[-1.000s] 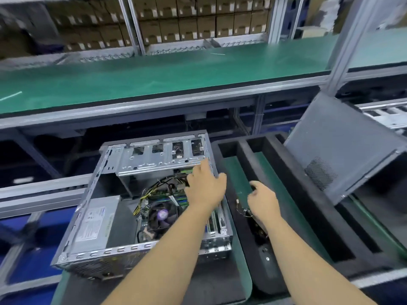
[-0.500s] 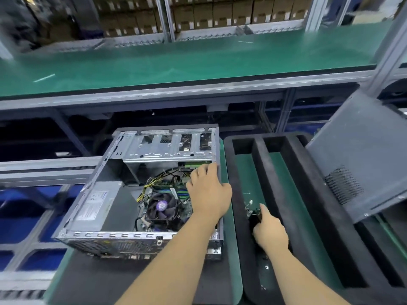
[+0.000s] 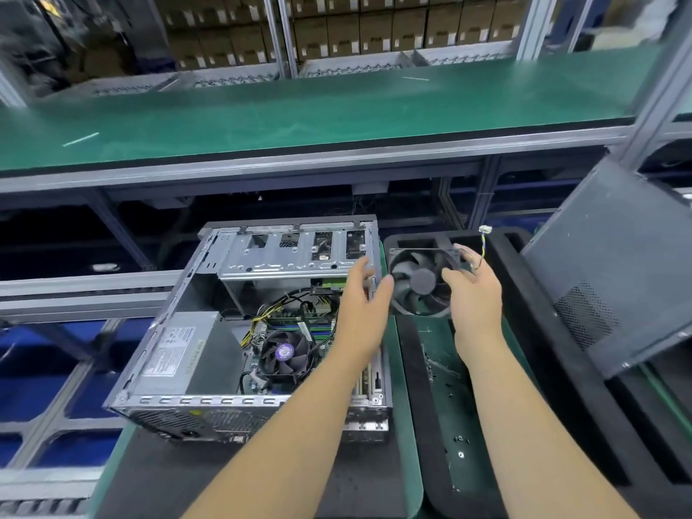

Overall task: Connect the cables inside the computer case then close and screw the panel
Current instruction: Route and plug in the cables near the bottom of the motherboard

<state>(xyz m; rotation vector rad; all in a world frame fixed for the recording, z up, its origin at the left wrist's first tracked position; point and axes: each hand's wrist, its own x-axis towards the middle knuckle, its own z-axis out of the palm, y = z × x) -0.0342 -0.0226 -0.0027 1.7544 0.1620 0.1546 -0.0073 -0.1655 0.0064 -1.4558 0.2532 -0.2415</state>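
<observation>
Black case fan [image 3: 423,282] gripped in right hand [image 3: 472,294], just right of the open computer case [image 3: 209,331] (left hand [image 3: 365,294] spread, reaching over).

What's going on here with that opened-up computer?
A person is working on an open computer case lying on its side. The right hand holds a loose black fan up beside the case, its wire and plug dangling free. The left hand reaches toward the fan, fingers spread. The side panel leans off to the right, not yet fitted.
</observation>
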